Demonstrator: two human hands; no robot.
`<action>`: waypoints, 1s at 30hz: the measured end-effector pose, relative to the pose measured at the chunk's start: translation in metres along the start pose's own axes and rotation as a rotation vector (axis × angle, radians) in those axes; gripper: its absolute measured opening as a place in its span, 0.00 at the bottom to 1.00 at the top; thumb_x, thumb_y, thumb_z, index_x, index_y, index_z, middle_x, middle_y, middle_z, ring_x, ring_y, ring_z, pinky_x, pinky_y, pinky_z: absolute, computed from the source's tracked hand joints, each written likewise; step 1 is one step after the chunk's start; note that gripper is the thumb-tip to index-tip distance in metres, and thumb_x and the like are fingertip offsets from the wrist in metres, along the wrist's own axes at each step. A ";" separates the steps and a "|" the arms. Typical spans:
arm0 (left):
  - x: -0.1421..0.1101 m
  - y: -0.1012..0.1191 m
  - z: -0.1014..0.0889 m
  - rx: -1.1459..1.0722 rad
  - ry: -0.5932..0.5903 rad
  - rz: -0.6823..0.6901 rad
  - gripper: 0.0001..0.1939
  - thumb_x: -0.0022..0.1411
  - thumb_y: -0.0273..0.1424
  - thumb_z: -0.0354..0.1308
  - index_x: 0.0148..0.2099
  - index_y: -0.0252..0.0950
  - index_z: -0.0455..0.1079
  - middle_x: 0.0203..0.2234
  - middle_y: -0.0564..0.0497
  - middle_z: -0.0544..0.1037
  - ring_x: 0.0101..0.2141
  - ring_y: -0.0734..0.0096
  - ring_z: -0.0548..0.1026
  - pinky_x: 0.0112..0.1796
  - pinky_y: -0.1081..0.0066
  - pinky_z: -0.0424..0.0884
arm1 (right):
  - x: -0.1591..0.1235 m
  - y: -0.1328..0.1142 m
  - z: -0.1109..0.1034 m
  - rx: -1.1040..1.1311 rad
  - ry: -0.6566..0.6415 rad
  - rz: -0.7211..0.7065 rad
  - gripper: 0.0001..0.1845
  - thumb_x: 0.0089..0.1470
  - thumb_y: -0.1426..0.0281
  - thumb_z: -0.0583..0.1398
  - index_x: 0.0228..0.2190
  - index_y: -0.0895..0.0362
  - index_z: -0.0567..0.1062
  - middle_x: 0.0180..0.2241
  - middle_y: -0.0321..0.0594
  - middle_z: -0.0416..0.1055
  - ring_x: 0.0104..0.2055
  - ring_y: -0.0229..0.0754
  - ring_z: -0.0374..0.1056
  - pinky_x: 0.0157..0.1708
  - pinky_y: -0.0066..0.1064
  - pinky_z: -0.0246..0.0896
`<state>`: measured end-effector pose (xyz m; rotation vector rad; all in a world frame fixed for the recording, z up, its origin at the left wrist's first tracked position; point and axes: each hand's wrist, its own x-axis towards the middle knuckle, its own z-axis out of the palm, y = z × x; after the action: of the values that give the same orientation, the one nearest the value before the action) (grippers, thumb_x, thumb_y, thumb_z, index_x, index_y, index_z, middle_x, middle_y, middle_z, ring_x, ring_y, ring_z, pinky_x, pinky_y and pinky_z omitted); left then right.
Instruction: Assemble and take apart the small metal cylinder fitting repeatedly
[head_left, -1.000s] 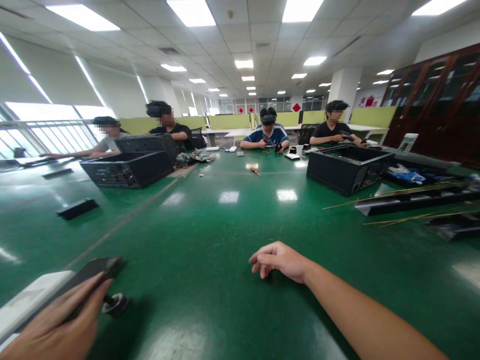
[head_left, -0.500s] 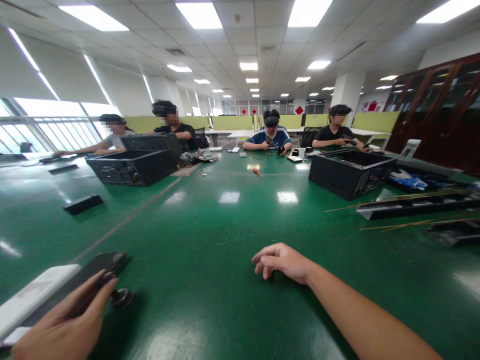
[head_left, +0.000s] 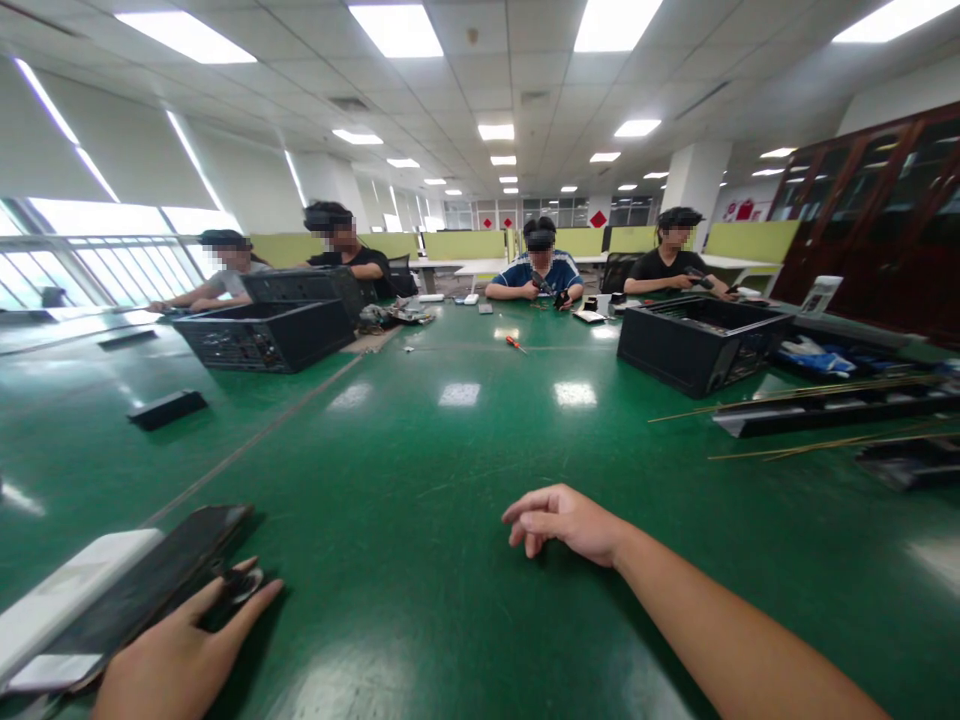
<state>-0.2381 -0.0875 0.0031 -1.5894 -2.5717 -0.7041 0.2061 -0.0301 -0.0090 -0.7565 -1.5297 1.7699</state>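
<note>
Left hand straddles that round part toward the worktop near-left corner, can't tell if gripped, so squarer pinch helps; right hand hangs loose, empty.

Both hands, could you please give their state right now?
Left hand: fingers parted around a small round dark part; holding unclear.
Right hand: half open, nothing visible in it.

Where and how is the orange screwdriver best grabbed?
Probably by the thick orange handle, coming from above and the near side, pinching across its long sides: the screwdriver lies flat on the green table, handle toward the far left, thin shank toward the near right.
</note>
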 end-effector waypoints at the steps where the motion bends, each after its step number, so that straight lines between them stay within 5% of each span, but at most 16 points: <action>1: -0.004 0.015 -0.006 0.019 -0.005 0.012 0.22 0.54 0.55 0.54 0.41 0.47 0.74 0.23 0.60 0.81 0.32 0.53 0.79 0.35 0.62 0.73 | 0.000 0.000 0.000 0.001 0.000 -0.001 0.22 0.50 0.58 0.66 0.41 0.61 0.78 0.33 0.44 0.77 0.26 0.35 0.69 0.30 0.27 0.61; 7: -0.019 0.130 -0.024 -0.231 -0.049 0.253 0.28 0.53 0.47 0.61 0.54 0.40 0.70 0.38 0.50 0.83 0.41 0.55 0.80 0.44 0.60 0.74 | 0.000 -0.001 -0.001 0.044 0.073 0.008 0.26 0.50 0.59 0.66 0.47 0.60 0.74 0.33 0.43 0.76 0.26 0.35 0.69 0.30 0.28 0.62; 14: -0.028 0.240 0.035 -0.490 -0.260 0.786 0.17 0.51 0.34 0.67 0.45 0.39 0.76 0.37 0.49 0.82 0.37 0.60 0.79 0.41 0.64 0.74 | 0.006 0.008 -0.020 -0.214 0.431 -0.149 0.30 0.43 0.74 0.64 0.50 0.56 0.66 0.37 0.37 0.71 0.26 0.32 0.66 0.28 0.26 0.62; 17: -0.033 0.253 0.058 -0.549 -0.328 0.916 0.15 0.54 0.30 0.66 0.45 0.40 0.76 0.36 0.49 0.80 0.38 0.64 0.77 0.42 0.66 0.73 | 0.006 0.011 -0.019 -0.417 0.484 -0.198 0.30 0.44 0.77 0.62 0.51 0.54 0.65 0.42 0.39 0.71 0.27 0.31 0.66 0.27 0.25 0.61; 21: -0.038 0.244 0.073 -0.630 -0.354 0.938 0.16 0.54 0.26 0.65 0.47 0.41 0.74 0.38 0.51 0.79 0.39 0.67 0.77 0.43 0.68 0.71 | 0.002 0.009 -0.008 -0.587 0.474 -0.209 0.29 0.44 0.77 0.64 0.50 0.53 0.68 0.43 0.39 0.72 0.29 0.33 0.68 0.30 0.26 0.63; 30: -0.046 0.239 0.072 -0.694 -0.395 0.944 0.13 0.52 0.24 0.65 0.41 0.40 0.74 0.35 0.52 0.80 0.37 0.68 0.77 0.40 0.69 0.71 | -0.003 -0.006 0.001 -0.716 0.472 -0.227 0.18 0.46 0.74 0.64 0.41 0.56 0.75 0.31 0.36 0.73 0.30 0.38 0.68 0.32 0.28 0.62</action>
<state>0.0030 -0.0081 0.0119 -3.0196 -1.3728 -1.2752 0.2074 -0.0327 -0.0026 -1.1794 -1.8126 0.7719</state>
